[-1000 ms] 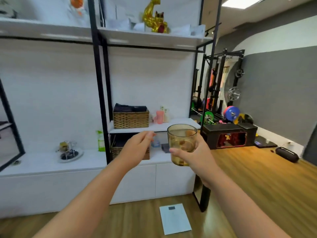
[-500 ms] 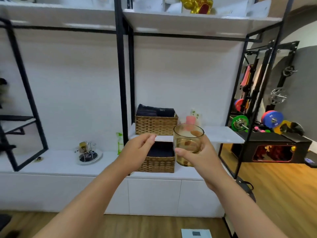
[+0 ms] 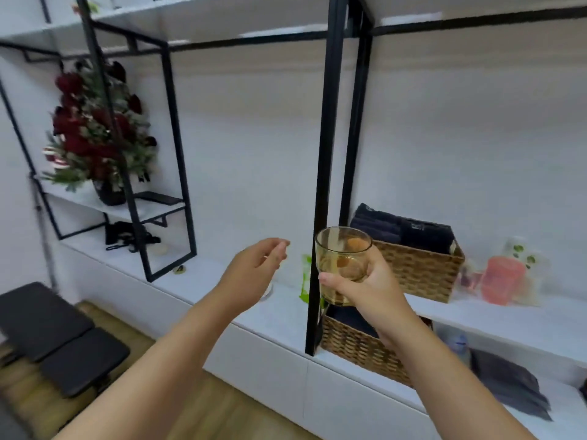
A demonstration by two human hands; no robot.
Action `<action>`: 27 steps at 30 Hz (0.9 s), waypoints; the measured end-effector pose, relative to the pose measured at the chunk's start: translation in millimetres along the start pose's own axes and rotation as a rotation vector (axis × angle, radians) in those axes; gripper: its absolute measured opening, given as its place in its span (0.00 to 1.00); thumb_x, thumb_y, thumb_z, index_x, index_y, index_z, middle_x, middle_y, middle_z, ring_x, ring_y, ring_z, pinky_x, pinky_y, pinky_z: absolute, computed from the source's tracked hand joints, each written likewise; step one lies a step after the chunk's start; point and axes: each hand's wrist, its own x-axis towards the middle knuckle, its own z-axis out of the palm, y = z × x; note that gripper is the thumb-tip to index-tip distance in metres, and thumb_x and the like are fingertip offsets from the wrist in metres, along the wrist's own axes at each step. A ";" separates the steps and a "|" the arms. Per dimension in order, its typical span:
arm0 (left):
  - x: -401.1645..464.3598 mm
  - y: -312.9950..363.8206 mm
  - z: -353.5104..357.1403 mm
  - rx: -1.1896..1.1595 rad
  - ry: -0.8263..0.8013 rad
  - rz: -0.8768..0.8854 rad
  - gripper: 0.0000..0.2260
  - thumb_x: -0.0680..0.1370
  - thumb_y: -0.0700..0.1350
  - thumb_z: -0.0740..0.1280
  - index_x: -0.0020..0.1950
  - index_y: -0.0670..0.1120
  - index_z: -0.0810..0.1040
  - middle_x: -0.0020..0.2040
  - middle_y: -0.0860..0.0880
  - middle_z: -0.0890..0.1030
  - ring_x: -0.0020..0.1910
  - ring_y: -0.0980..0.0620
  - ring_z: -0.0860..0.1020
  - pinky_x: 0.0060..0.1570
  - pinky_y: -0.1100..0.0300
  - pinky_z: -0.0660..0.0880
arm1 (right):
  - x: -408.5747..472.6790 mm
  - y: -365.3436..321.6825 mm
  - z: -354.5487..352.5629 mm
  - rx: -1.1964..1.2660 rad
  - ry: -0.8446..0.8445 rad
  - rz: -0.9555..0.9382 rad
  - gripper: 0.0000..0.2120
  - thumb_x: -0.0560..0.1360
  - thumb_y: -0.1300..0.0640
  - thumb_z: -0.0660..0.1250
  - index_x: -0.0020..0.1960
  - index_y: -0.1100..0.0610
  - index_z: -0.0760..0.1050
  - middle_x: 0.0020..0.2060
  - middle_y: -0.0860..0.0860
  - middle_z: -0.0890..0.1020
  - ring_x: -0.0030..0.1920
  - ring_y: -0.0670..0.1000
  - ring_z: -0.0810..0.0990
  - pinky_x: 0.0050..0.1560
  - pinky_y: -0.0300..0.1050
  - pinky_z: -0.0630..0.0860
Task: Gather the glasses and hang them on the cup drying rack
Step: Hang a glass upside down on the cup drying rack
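Note:
My right hand (image 3: 368, 287) grips an amber-tinted glass (image 3: 341, 262) upright, held in the air in front of the black shelf post. My left hand (image 3: 254, 271) is raised beside it, a little to the left, fingers loosely curved and holding nothing. The cup drying rack is hidden behind my left hand; only a sliver of a round white rim (image 3: 266, 290) shows on the white counter below that hand.
A black metal post (image 3: 324, 185) rises from the white counter (image 3: 197, 281). Two wicker baskets (image 3: 419, 271) with dark cloths sit right of it. A green bottle (image 3: 305, 277) stands by the post. A flower arrangement (image 3: 95, 128) fills the left shelf; black pads (image 3: 57, 338) lie on the floor.
The view has swung left and moved closer to the shelf. Both hands keep their pose, the right still holding the glass. The drying rack seen earlier on the counter is now behind my left hand.

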 end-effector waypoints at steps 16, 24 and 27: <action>116.4 -124.9 -125.2 0.119 0.208 -0.148 0.20 0.84 0.61 0.56 0.69 0.55 0.77 0.56 0.60 0.82 0.56 0.61 0.80 0.61 0.50 0.77 | 202.0 29.7 168.8 0.119 -0.251 -0.027 0.40 0.61 0.44 0.84 0.68 0.38 0.72 0.57 0.46 0.85 0.59 0.47 0.85 0.59 0.56 0.84; 199.9 -194.1 -196.5 0.172 0.110 -0.121 0.19 0.84 0.59 0.55 0.70 0.56 0.76 0.58 0.59 0.81 0.58 0.60 0.79 0.62 0.51 0.76 | 289.7 30.0 272.3 0.146 -0.171 -0.013 0.38 0.59 0.42 0.84 0.65 0.35 0.72 0.57 0.48 0.86 0.59 0.49 0.85 0.59 0.59 0.84; 232.3 -215.3 -218.3 0.175 0.102 -0.096 0.19 0.84 0.59 0.55 0.70 0.55 0.76 0.57 0.59 0.81 0.57 0.59 0.79 0.63 0.52 0.75 | 317.3 31.4 302.9 0.137 -0.164 -0.016 0.39 0.59 0.43 0.84 0.66 0.36 0.72 0.57 0.47 0.86 0.59 0.49 0.85 0.59 0.58 0.84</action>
